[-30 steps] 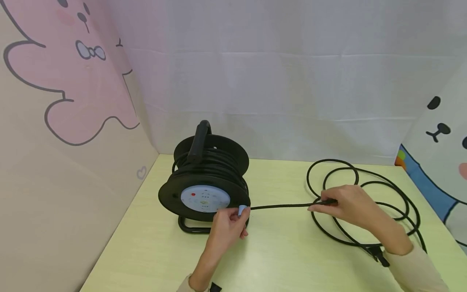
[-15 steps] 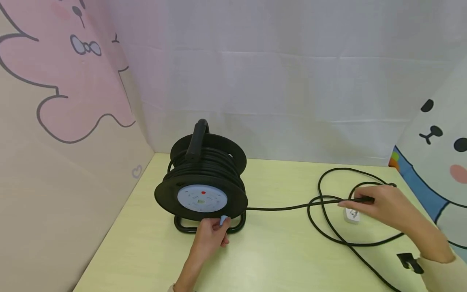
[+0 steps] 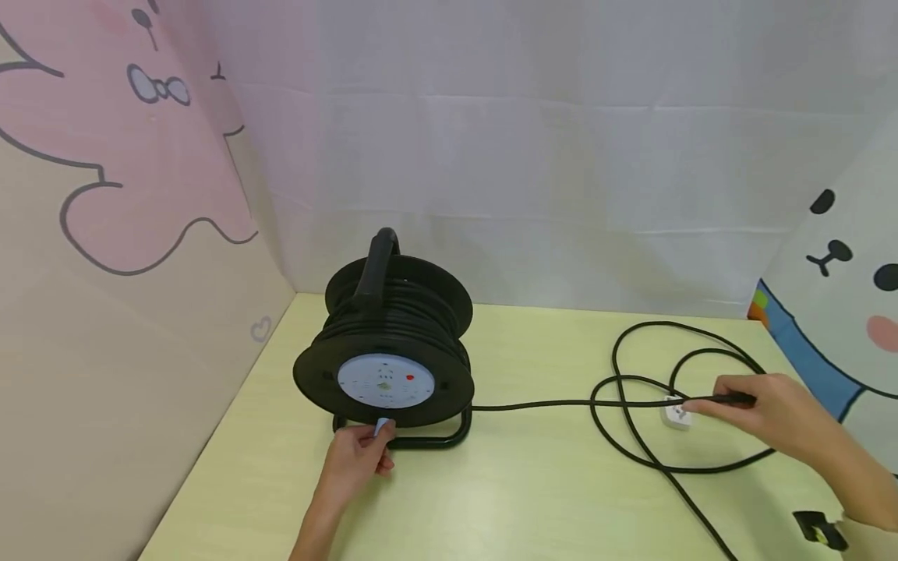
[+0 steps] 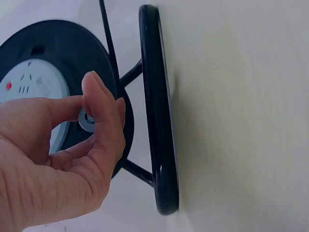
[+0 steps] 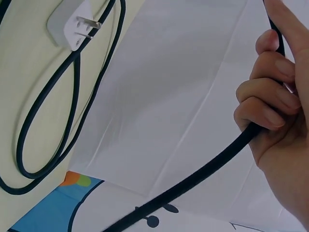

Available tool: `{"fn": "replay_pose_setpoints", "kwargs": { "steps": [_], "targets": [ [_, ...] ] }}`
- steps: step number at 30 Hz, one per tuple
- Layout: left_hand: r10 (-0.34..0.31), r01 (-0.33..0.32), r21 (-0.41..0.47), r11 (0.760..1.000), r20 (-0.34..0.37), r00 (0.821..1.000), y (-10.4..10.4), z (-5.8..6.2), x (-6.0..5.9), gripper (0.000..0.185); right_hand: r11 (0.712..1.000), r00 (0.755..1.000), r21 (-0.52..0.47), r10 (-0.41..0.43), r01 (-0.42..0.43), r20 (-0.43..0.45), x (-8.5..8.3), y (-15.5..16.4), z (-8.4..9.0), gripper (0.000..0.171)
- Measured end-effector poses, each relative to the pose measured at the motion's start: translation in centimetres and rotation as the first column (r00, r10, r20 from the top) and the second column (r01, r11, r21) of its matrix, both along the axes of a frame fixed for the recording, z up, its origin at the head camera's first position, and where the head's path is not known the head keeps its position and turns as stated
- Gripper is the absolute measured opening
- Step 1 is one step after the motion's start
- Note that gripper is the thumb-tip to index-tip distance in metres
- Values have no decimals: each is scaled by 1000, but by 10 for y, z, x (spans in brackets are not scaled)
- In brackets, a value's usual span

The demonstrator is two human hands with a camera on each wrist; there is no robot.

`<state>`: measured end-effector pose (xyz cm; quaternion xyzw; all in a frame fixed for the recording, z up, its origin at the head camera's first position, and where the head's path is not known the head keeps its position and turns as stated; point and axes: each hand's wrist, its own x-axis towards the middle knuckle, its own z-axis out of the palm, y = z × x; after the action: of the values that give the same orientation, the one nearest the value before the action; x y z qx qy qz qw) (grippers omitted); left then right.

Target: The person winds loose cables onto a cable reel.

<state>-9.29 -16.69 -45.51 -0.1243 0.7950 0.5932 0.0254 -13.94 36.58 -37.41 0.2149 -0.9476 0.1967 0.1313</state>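
A black cable reel (image 3: 449, 382) stands on its tubular frame (image 3: 428, 442), its pale round socket panel (image 3: 386, 382) facing me. At the bottom of the front disc my left hand (image 3: 354, 460) pinches the small light-blue crank knob (image 3: 381, 426) between thumb and fingers. In the left wrist view the knob (image 4: 87, 121) is partly covered by the fingers. A black cable (image 3: 540, 405) runs nearly straight from the reel to my right hand (image 3: 779, 413), whose curled fingers grip it. The cable (image 5: 193, 179) passes through that fist in the right wrist view.
Loose cable loops (image 3: 631, 425) lie on the pale yellow table (image 3: 533, 491) at the right. Among them is a white plug (image 3: 677, 417), its metal pins showing in the right wrist view. A white cloth (image 3: 533, 195) hangs behind, with printed panels at both sides.
The reel's front has turned clockwise: the red switch went from upper left to right, the knob from right to bottom with my left hand. My right hand moved right; the plug came into view.
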Motion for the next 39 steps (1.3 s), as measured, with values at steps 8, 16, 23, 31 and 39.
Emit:
{"fn": "replay_pose_setpoints", "kwargs": {
  "steps": [8, 16, 23, 31, 39],
  "targets": [
    [86, -86, -2, 996, 42, 995, -29, 9, 2, 31, 995, 995, 10, -99, 99, -24, 10, 18, -11, 33],
    [137, -138, 7, 990, 69, 988, -53, 27, 3, 36, 993, 986, 12, -120, 119, 113, 12, 14, -23, 25],
    [147, -147, 0, 989, 49, 988, -60, 39, 5, 37, 997, 986, 9, -82, 81, 144, 5, 4, -32, 24],
    [160, -159, -26, 987, 33, 987, -68, 59, 6, 40, 1000, 988, -12, -6, 8, 157, -2, -13, -37, 22],
    [158, -158, 36, 987, -3, 987, -70, 78, 5, 41, 999, 975, 53, -1, -12, 223, -10, -34, -37, 21]
  ]
}}
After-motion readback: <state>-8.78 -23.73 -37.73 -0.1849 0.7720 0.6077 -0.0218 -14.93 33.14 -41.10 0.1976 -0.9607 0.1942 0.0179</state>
